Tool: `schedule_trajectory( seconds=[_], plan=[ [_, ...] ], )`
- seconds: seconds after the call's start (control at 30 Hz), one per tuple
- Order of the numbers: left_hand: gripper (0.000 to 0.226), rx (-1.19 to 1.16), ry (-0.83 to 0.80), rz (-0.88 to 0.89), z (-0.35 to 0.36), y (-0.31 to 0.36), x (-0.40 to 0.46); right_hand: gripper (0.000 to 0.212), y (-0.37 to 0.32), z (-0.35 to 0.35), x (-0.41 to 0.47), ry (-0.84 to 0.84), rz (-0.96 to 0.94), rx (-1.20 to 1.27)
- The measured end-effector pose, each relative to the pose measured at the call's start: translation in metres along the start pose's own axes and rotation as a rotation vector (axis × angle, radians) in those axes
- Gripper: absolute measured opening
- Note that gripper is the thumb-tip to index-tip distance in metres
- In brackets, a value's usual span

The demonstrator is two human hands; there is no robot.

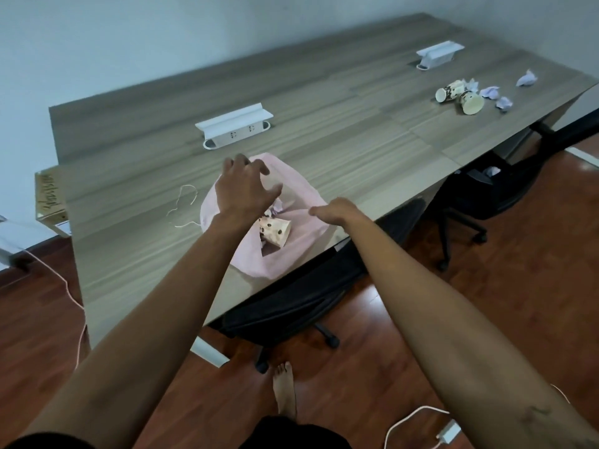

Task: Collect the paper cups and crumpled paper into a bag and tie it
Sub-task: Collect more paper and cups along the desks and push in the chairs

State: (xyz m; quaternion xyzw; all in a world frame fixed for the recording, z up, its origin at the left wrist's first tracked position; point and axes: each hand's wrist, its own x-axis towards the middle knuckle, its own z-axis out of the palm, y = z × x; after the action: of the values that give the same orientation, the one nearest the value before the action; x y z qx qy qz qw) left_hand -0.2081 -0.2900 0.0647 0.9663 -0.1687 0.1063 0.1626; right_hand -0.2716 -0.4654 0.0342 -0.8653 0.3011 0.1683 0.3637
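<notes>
A pink bag lies open on the near edge of the wooden table, its mouth spread wide. Inside it rests a spotted paper cup on its side, with a bit of crumpled paper just above it. The left hand hovers over the far side of the bag's opening, fingers spread and loosely bent, holding nothing; the cup lies just below its palm. The right hand reaches in at the bag's right rim (the view is too blurred to tell whether its fingers pinch the fabric or only rest there). A thin pale string lies loose on the table left of the bag, apart from both hands.

Far across the table, well away from the hands, two more paper cups lie tipped over beside several crumpled paper balls. Two white socket boxes stand along the table's middle.

A wooden sign at the table's left end bears handwriting too blurred to read. The cups show dark spots but no legible lettering.
</notes>
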Motion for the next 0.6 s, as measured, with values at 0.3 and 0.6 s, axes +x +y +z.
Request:
schedule_trajectory(
  seconds=[0.3, 0.6],
  plan=[
    [0.041, 0.087, -0.182, -0.117, 0.036, -0.032, 0.083, 0.031, -0.008, 0.021, 0.088, -0.034, 0.344, 0.331],
    [0.031, -0.154, 0.007, -0.203, 0.028, -0.015, 0.158, 0.028, -0.022, -0.044, 0.152, 0.284, 0.191, 0.431]
  ],
)
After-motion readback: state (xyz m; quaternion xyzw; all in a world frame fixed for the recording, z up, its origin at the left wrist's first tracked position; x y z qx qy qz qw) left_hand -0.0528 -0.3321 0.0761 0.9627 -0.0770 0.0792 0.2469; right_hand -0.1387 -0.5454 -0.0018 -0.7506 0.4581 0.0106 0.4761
